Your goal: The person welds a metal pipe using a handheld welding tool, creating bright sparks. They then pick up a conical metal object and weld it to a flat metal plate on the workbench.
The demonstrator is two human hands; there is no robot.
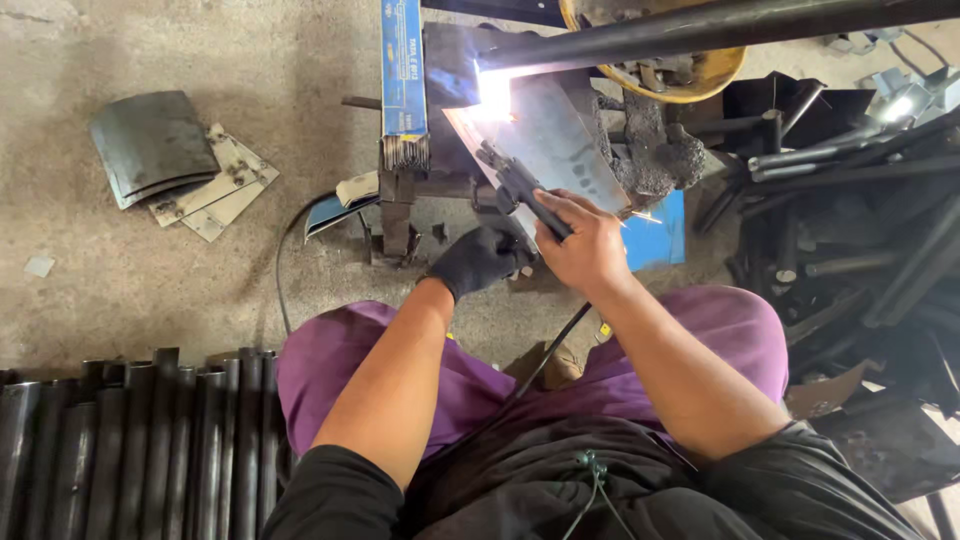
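Floor: bare concrete workshop floor, dusty; person squats low over the work, purple trousers, black top.
Landmark: weld arc, bright white flash at the joint; all places given rel. to it.
Workpiece: grey metal plate just below-right of arc, tilted, top edge meeting a dark round tube that runs off to the right; likely propped so the seam faces the person.
Right hand: bare right hand below-right of arc, fingers clenched round the electrode holder, rod end aimed up at arc; cable trails back between the knees.
Left hand: left hand in black glove, below arc, fingers curled shut beside the right; appears to brace it, contact w/ holder not clear.
Rod supply: blue electrode box left of arc, open end down, rod tips showing; within easy reach.
Stock: black tubes far below-left; more dark tubing well right.
Scrap: plate offcuts far left of arc.
Other: yellow bucket right of arc, behind tube.
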